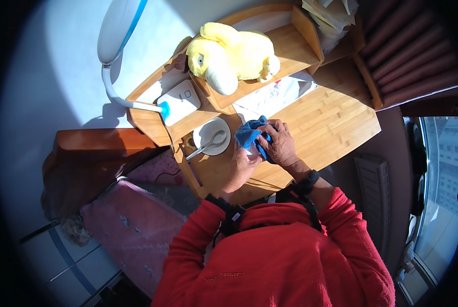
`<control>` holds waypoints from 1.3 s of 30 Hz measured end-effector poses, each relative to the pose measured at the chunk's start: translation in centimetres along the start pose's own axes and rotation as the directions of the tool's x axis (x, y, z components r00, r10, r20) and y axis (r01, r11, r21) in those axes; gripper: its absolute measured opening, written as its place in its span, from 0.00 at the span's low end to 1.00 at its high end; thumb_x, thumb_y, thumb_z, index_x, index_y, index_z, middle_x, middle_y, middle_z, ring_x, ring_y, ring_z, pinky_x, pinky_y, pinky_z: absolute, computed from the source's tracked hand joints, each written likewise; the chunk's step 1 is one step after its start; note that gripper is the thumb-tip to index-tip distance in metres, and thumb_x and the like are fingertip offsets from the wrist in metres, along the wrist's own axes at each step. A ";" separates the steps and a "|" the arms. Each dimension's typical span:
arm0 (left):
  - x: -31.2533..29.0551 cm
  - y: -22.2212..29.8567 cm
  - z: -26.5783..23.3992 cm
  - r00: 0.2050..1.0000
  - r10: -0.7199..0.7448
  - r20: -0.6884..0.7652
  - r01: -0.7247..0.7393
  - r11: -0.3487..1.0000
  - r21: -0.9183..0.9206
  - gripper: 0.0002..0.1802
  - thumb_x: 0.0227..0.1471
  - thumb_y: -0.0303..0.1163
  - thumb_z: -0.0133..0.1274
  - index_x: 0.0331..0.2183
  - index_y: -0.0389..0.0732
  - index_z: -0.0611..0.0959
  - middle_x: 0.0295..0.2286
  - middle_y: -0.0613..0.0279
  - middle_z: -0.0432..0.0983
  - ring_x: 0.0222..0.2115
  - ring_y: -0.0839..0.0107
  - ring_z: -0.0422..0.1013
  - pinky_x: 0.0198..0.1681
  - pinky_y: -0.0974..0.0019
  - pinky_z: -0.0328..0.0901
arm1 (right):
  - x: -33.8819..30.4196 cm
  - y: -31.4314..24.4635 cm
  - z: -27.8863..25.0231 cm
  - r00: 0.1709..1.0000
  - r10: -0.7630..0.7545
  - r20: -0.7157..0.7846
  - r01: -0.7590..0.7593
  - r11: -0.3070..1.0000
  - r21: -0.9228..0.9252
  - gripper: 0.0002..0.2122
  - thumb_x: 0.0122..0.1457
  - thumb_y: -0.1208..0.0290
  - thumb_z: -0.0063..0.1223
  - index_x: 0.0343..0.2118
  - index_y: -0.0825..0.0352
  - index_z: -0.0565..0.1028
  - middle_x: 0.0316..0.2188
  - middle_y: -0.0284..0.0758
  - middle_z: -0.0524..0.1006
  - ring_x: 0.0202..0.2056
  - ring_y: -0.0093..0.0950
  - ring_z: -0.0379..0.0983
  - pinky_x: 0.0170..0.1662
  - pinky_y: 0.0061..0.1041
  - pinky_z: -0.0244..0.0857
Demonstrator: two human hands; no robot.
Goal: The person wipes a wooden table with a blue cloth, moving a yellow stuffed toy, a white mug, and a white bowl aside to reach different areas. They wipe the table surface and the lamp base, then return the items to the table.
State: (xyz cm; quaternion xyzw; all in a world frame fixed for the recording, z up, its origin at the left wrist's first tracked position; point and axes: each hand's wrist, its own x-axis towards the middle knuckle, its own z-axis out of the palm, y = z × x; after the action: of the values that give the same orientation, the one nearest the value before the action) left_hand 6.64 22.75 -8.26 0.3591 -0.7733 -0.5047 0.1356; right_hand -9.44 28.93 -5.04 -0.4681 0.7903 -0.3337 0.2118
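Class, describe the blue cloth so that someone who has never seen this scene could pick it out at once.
On the wooden desk, find the white bowl with a spoon in it. Just to its right, the blue cloth is bunched in the person's right hand. Its deep blue, crumpled fabric sets it apart from the smooth white bowl.
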 end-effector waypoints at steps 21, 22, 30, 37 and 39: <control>3.6 1.9 -3.3 0.921 -0.044 0.387 0.058 0.998 -0.025 0.52 0.40 0.20 0.64 0.63 0.45 0.56 0.60 0.54 0.54 0.61 0.60 0.54 0.61 0.60 0.58 | -1.9 0.8 -1.2 0.990 -0.118 -0.080 0.117 0.993 -0.016 0.13 0.60 0.56 0.53 0.41 0.58 0.74 0.38 0.42 0.74 0.40 0.43 0.73 0.43 0.40 0.69; 3.7 1.7 -3.3 0.905 -0.085 0.416 0.120 0.991 -0.058 0.52 0.41 0.19 0.64 0.64 0.45 0.55 0.60 0.53 0.53 0.61 0.60 0.53 0.61 0.60 0.57 | -1.5 -0.1 -0.7 0.983 -0.141 -0.120 0.129 0.986 -0.103 0.13 0.59 0.55 0.53 0.41 0.57 0.74 0.38 0.40 0.74 0.41 0.43 0.73 0.43 0.39 0.69; 4.4 1.1 -3.6 0.871 -0.030 0.491 0.066 0.996 -0.057 0.52 0.40 0.19 0.61 0.64 0.48 0.55 0.61 0.52 0.53 0.62 0.59 0.52 0.63 0.61 0.53 | 3.2 2.3 0.5 0.901 0.433 0.023 -0.428 0.897 -0.107 0.18 0.62 0.49 0.45 0.45 0.57 0.74 0.37 0.44 0.79 0.41 0.44 0.76 0.43 0.41 0.69; 2.1 0.2 -3.2 0.932 -0.165 0.324 0.235 0.953 -0.190 0.61 0.40 0.24 0.67 0.66 0.47 0.44 0.62 0.47 0.49 0.63 0.58 0.48 0.64 0.58 0.51 | -4.3 11.1 0.9 0.633 0.738 0.234 -0.697 0.411 0.588 0.22 0.63 0.49 0.47 0.44 0.67 0.73 0.32 0.38 0.78 0.35 0.29 0.74 0.43 0.29 0.67; 0.4 -0.1 -2.4 0.956 -0.208 0.207 0.250 0.946 -0.204 0.63 0.39 0.30 0.70 0.65 0.42 0.43 0.61 0.46 0.49 0.62 0.57 0.50 0.64 0.57 0.52 | -5.8 10.8 0.4 0.710 0.694 0.119 -0.562 0.456 0.690 0.20 0.65 0.50 0.46 0.41 0.66 0.73 0.29 0.30 0.73 0.33 0.21 0.68 0.41 0.23 0.64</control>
State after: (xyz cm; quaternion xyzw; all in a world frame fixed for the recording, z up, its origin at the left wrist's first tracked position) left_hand 7.76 20.80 -7.30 0.3808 -0.6722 -0.6333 0.0447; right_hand -12.89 37.60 -13.09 0.0032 0.7404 -0.5374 0.4039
